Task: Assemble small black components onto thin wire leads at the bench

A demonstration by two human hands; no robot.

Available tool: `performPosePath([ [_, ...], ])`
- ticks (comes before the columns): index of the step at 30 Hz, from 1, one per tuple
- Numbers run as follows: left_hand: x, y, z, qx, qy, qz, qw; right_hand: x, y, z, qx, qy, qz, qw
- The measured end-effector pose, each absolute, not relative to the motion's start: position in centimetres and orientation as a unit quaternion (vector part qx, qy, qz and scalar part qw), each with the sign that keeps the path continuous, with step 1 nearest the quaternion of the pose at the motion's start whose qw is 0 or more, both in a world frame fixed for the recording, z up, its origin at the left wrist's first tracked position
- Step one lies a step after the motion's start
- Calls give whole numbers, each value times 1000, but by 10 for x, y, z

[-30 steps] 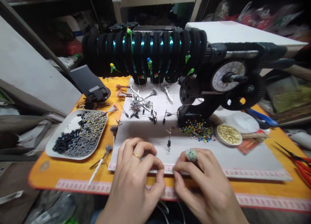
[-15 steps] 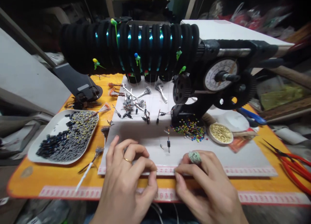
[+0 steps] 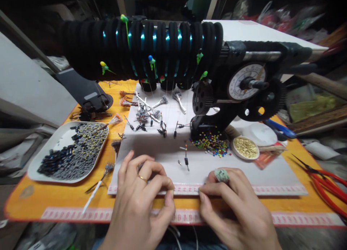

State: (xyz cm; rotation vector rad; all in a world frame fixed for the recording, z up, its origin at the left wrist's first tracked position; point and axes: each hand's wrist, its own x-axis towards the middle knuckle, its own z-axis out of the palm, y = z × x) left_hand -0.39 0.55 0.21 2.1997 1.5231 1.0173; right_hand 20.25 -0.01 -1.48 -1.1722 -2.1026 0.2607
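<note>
Two pinched hands over the tape at the board's near edge
The left hand [image 3: 143, 203] and right hand [image 3: 234, 201] each have thumb and forefinger tips closed together, a little apart from each other; whether a fine thread is between the tips, I cannot tell. The tape [image 3: 187, 189] runs along the near edge of the board [image 3: 154, 143], and a small black piece [image 3: 186, 161] lies just beyond it. Left is the tray [image 3: 61, 139] of grey and black bits; right are beads [image 3: 214, 143], a dish [image 3: 246, 158] of gold bits and red-handled pliers [image 3: 320, 185]
</note>
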Motion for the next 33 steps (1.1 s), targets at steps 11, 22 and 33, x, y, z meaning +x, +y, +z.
performPosePath([
  [11,-6,5,2,763,539,330,140,204,0,-16,-454,-815,93,347],
  [22,-7,5,7,763,548,316,130,202,-1,-13,-465,-814,54,344],
  [33,-3,-42,-4,693,440,417,389,177,-32,-12,-362,-395,713,451],
])
